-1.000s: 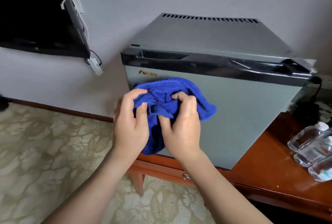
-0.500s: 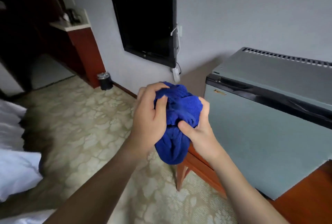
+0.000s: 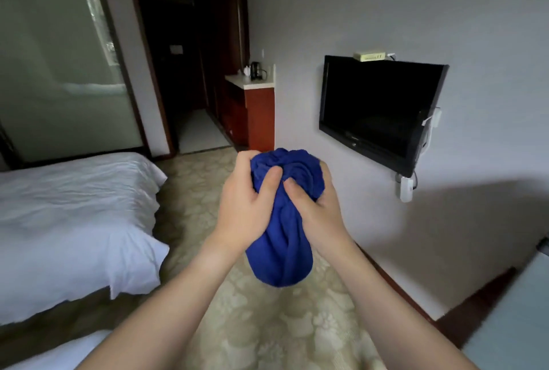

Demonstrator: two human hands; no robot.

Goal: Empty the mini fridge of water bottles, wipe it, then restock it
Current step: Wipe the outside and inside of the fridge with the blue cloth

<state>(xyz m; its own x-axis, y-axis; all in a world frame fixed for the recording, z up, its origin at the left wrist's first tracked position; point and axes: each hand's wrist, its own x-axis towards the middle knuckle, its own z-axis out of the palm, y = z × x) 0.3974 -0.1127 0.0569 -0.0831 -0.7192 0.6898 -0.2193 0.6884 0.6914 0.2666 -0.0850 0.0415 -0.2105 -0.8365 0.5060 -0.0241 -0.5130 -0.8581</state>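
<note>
**Both hands bunching a blue cloth, fridge now almost out of view**

Swinging left since the earlier frame, the view has left the mini fridge (image 3: 517,319) as only a pale grey-blue sliver at the lower right edge, and a hotel room has opened up ahead. Both hands have closed tighter on the cloth.

A blue terry cloth (image 3: 282,239) is held in mid-air at the centre of the view, above the patterned carpet (image 3: 267,325). It is gathered into a long bundle whose long axis runs roughly up and down: the crumpled top sits between the hands and the rounded lower end hangs down toward the floor.

Left hand (image 3: 246,209) grips the cloth's upper left side, fingers curled round it, thumb pressed across the front. Right hand (image 3: 315,206) grips the upper right side likewise, its thumb almost meeting the left thumb.

A white bed (image 3: 74,221) lies along the left edge. A black wall-mounted television (image 3: 377,108) hangs on the grey wall at right. Farther back, a kettle (image 3: 255,70) stands on a red-brown cabinet (image 3: 258,114) beside a dark doorway.
</note>
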